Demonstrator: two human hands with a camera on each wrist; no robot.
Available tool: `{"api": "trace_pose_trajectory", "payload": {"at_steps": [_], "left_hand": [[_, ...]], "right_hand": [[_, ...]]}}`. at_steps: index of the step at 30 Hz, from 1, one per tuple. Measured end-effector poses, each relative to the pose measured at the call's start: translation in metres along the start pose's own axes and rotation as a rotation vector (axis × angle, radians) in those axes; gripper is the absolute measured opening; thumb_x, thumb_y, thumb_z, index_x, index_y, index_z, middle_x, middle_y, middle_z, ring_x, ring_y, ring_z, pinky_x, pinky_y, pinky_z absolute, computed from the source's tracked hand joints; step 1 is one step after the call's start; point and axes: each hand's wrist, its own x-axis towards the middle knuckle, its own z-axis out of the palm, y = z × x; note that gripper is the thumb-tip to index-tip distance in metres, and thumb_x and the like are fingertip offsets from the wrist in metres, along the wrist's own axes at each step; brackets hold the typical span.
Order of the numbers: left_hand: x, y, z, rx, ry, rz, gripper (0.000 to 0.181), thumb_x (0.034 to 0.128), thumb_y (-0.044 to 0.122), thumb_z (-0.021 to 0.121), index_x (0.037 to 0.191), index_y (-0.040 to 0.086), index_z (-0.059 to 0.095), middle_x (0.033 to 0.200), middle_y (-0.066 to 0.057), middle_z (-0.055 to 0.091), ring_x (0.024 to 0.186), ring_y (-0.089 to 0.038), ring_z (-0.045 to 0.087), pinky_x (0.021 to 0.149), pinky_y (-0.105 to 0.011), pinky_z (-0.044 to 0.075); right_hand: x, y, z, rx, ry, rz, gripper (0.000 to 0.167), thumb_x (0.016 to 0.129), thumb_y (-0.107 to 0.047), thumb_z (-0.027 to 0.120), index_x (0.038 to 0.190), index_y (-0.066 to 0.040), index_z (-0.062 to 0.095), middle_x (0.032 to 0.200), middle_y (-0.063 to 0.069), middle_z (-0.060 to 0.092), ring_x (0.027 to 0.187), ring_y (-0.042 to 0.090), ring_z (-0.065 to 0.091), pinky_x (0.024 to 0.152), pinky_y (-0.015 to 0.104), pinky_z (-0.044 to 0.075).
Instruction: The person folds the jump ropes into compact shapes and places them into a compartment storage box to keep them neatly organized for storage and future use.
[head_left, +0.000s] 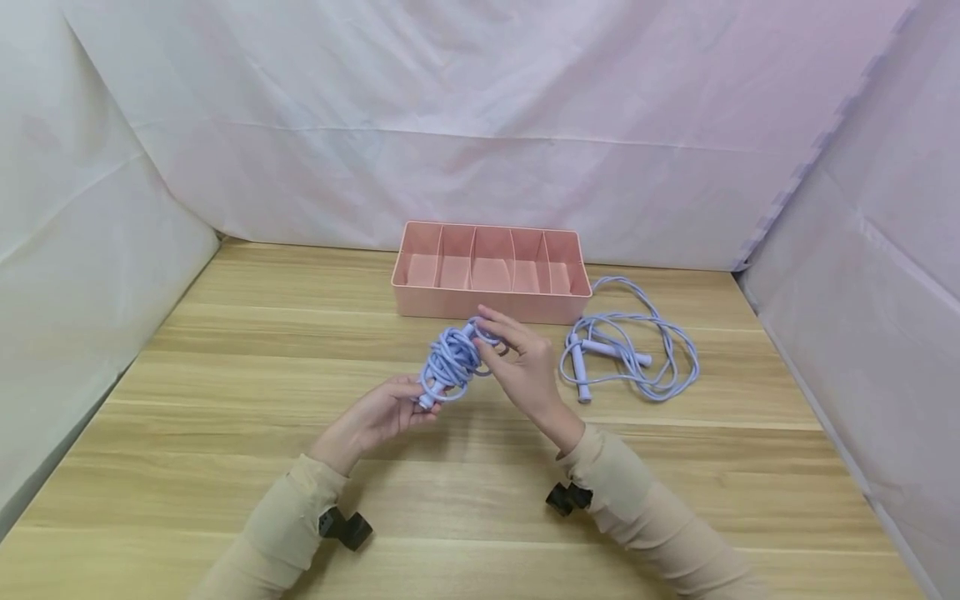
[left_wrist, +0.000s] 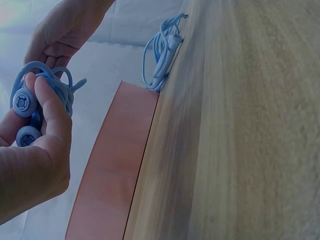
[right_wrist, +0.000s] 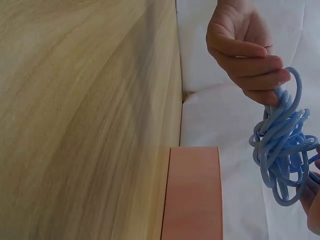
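Note:
Above the table, in front of the pink box, a light blue jump rope (head_left: pixel 452 360) is wound into a thick bundle, held between both hands. My left hand (head_left: pixel 386 410) grips its lower left end, fingers curled about the handles (left_wrist: pixel 25 102), whose round ends show in the left wrist view. My right hand (head_left: pixel 525 367) pinches a cord loop at the bundle's upper right end. The right wrist view shows the coils (right_wrist: pixel 282 145) wrapped around the handles, with the left hand (right_wrist: pixel 245 55) at one end and the right fingers partly cut off at the frame's edge.
A pink box (head_left: pixel 491 304) with several compartments stands at the back of the table (head_left: pixel 262 400). Right of it lies a second light blue jump rope (head_left: pixel 660 387), loosely looped, its two handles crossing. White cloth (head_left: pixel 337 183) hangs behind and on both sides.

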Motion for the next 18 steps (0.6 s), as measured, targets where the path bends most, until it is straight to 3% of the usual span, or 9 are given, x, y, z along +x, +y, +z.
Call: {"api": "trace_pose_trajectory", "payload": {"at_steps": [4,8,14,18], "left_hand": [[0.002,0.001,-0.002,-0.006,-0.004,0.018,0.019,0.0917,-0.001,0.034,0.099,0.004,0.051,0.085,-0.002,0.062,0.073,-0.009,0.06,0.075,-0.02,0.051],[0.005,0.003,-0.003,0.005,0.017,0.028,0.022,0.0917,-0.002,0.032,0.096,0.004,0.052,0.084,-0.002,0.062,0.072,-0.009,0.06,0.073,-0.02,0.052],[0.008,0.004,-0.001,0.021,0.035,0.042,0.026,0.092,-0.002,0.029,0.091,0.006,0.054,0.081,-0.001,0.062,0.072,-0.009,0.06,0.073,-0.02,0.051],[0.01,0.004,-0.001,0.034,0.027,0.048,0.027,0.0923,-0.002,0.03,0.09,0.007,0.055,0.08,0.0,0.062,0.072,-0.009,0.06,0.073,-0.02,0.051]], "right_hand": [[0.0,-0.002,0.001,0.047,-0.007,0.06,0.03,0.076,0.008,0.066,0.106,0.009,0.061,0.116,0.019,0.058,0.101,0.029,0.06,0.075,0.029,0.054],[0.002,-0.004,0.002,0.154,0.016,0.189,0.036,0.077,0.008,0.065,0.112,0.011,0.057,0.114,0.021,0.059,0.1,0.028,0.06,0.08,0.026,0.052],[0.011,-0.01,0.004,0.462,0.137,0.574,0.038,0.074,0.013,0.064,0.111,0.012,0.057,0.11,0.025,0.059,0.101,0.028,0.06,0.082,0.028,0.051],[0.016,-0.012,0.004,0.538,0.207,0.746,0.038,0.073,0.016,0.063,0.11,0.012,0.058,0.11,0.024,0.059,0.099,0.026,0.061,0.081,0.027,0.051]]}}
